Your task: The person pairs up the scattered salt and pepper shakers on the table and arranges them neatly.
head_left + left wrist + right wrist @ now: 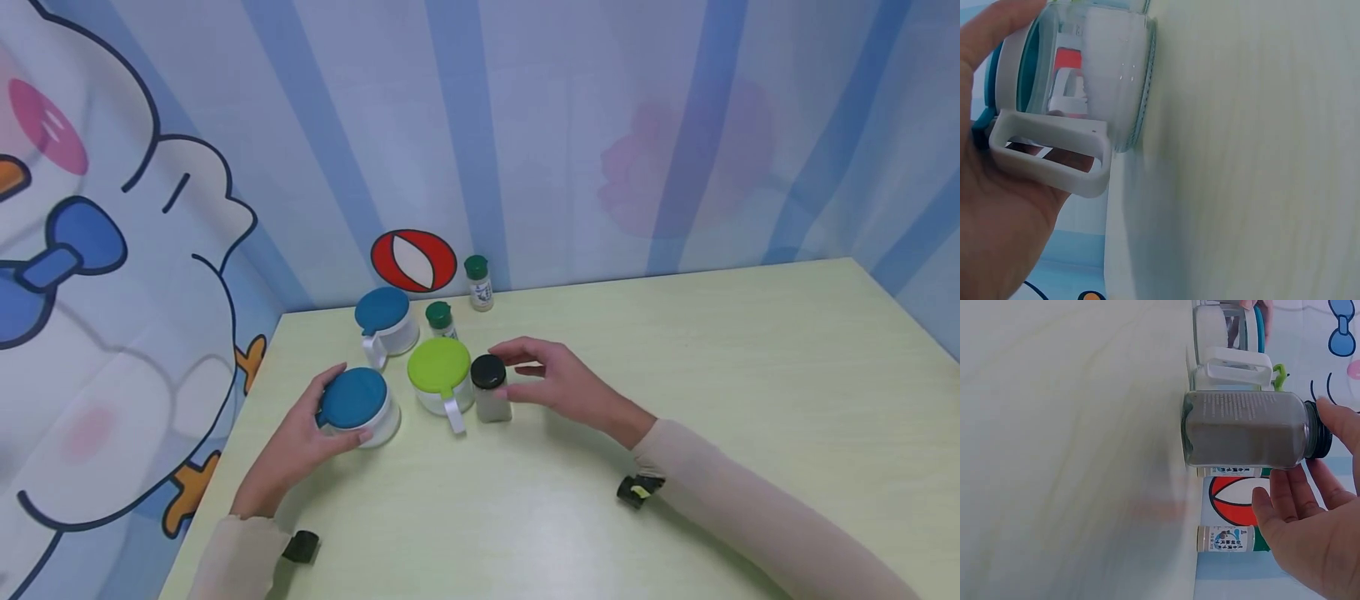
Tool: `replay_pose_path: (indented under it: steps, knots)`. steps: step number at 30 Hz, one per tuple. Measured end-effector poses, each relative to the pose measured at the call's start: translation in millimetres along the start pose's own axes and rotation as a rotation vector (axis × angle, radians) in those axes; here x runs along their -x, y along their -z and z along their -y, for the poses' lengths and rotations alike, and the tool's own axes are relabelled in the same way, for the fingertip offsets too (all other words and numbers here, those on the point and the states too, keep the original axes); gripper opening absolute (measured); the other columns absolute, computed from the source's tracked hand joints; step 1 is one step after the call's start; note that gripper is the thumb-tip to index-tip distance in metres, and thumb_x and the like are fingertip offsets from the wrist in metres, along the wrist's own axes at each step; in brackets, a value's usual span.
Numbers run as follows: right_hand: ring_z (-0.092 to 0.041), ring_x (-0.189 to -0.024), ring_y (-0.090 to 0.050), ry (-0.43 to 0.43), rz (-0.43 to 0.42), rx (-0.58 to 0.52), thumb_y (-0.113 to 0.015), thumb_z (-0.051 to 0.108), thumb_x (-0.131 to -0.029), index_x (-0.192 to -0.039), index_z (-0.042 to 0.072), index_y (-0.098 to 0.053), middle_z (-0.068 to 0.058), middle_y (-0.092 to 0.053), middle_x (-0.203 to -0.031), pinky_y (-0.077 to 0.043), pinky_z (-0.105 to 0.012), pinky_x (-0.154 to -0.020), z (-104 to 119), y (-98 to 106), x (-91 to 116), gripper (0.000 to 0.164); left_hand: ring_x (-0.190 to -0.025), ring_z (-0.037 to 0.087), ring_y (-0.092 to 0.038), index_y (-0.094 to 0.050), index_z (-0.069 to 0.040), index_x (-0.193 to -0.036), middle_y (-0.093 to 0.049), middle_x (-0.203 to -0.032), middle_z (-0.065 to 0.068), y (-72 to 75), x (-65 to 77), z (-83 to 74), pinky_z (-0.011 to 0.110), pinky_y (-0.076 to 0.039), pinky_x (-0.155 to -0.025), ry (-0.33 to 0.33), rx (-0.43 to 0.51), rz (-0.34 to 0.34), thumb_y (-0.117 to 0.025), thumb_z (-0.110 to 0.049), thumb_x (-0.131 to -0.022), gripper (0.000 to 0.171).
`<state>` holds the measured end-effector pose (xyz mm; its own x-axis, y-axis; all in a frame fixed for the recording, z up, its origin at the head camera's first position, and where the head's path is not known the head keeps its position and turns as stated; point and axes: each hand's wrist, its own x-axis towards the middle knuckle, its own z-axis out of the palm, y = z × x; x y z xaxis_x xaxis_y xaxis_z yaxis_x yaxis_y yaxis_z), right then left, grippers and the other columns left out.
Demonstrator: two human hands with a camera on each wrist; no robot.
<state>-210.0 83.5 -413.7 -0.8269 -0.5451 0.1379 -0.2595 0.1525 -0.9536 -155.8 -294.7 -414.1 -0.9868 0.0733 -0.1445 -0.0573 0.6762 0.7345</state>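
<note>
At the left, my left hand (302,437) grips a glass seasoning jar with a blue lid (355,397), thumb in front and fingers round its far side. Its white handle (1094,165) points toward the palm in the left wrist view. My right hand (558,383) holds a spice bottle with a black cap (491,406) between thumb and fingers, near the cap. Greyish powder fills much of the bottle (1244,434) in the right wrist view. Just left of it is a seasoning jar with a green lid (439,365), its white handle toward me.
Behind stand another blue-lidded seasoning jar (384,310) and two small green-capped shakers, one shaker (439,315) partly hidden by the green-lidded jar, the other shaker (480,287) close to the printed backdrop (570,167). The pale table (712,375) stretches to the right.
</note>
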Motion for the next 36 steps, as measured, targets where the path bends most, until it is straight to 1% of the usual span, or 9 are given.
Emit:
replay_pose_path:
  steps: [9, 12, 15, 18, 23, 32, 36]
  knots:
    - [-0.025, -0.123, -0.059, -0.012, 0.002, -0.04, -0.081, 0.014, -0.088, -0.133, 0.012, -0.064, -0.003, -0.064, -0.132, -0.048, -0.047, -0.108, -1.5, -5.7, -5.9, 0.048, -0.146, 0.05, -0.024, -0.015, -0.022, -0.163, -0.02, -0.165, 0.022, -1.6, -1.4, 2.3, 0.068, -0.038, -0.108, 0.009, -0.001, -0.008, -0.083, -0.048, -0.081, 0.11]
    - [-0.024, -0.123, -0.06, -0.017, 0.003, -0.05, -0.08, 0.014, -0.088, -0.132, 0.013, -0.064, -0.003, -0.064, -0.132, -0.049, -0.043, -0.107, -1.5, -6.4, -6.6, 0.047, -0.145, 0.05, -0.025, -0.016, -0.021, -0.162, -0.02, -0.164, 0.024, -1.3, -1.9, 3.2, 0.068, -0.038, -0.108, 0.004, 0.0, -0.01, -0.083, -0.048, -0.082, 0.108]
    - [-0.023, -0.122, -0.06, -0.022, 0.005, -0.054, -0.08, 0.014, -0.088, -0.131, 0.014, -0.065, -0.002, -0.064, -0.131, -0.051, -0.038, -0.105, -1.9, -6.6, -7.0, 0.045, -0.145, 0.051, -0.025, -0.018, -0.018, -0.162, -0.021, -0.164, 0.024, -0.8, -1.9, 4.3, 0.068, -0.038, -0.109, -0.012, 0.011, -0.013, -0.082, -0.044, -0.084, 0.104]
    - [-0.022, -0.121, -0.06, -0.027, 0.007, -0.059, -0.08, 0.014, -0.088, -0.13, 0.015, -0.066, -0.002, -0.065, -0.129, -0.052, -0.035, -0.104, -3.2, -6.7, -7.4, 0.044, -0.145, 0.05, -0.026, -0.02, -0.015, -0.16, -0.022, -0.163, 0.025, -0.4, -1.4, 5.4, 0.068, -0.037, -0.11, -0.032, 0.023, -0.017, -0.082, -0.041, -0.085, 0.101]
    - [-0.023, -0.121, -0.06, -0.035, 0.017, -0.061, -0.08, 0.016, -0.089, -0.131, 0.016, -0.065, -0.002, -0.065, -0.129, -0.052, -0.034, -0.103, -4.0, -7.0, -8.1, 0.045, -0.144, 0.049, -0.029, -0.023, -0.011, -0.158, -0.026, -0.161, 0.024, -0.6, -1.0, 6.1, 0.068, -0.036, -0.11, -0.044, 0.021, -0.023, -0.082, -0.04, -0.086, 0.098]
    - [-0.022, -0.121, -0.06, -0.049, 0.024, -0.043, -0.08, 0.017, -0.089, -0.131, 0.018, -0.066, -0.001, -0.064, -0.131, -0.053, -0.034, -0.102, -2.8, -6.7, -9.2, 0.045, -0.143, 0.049, -0.029, -0.023, -0.009, -0.158, -0.027, -0.161, 0.025, -1.4, -1.6, 6.2, 0.067, -0.037, -0.11, -0.023, -0.001, -0.027, -0.081, -0.044, -0.085, 0.099]
    - [-0.023, -0.121, -0.06, -0.049, 0.028, -0.043, -0.08, 0.017, -0.089, -0.132, 0.018, -0.065, -0.001, -0.063, -0.132, -0.053, -0.034, -0.102, -2.0, -6.6, -8.6, 0.046, -0.143, 0.049, -0.03, -0.023, -0.009, -0.158, -0.028, -0.161, 0.025, -2.1, -1.5, 5.2, 0.067, -0.038, -0.11, -0.014, -0.011, -0.028, -0.081, -0.046, -0.085, 0.1]
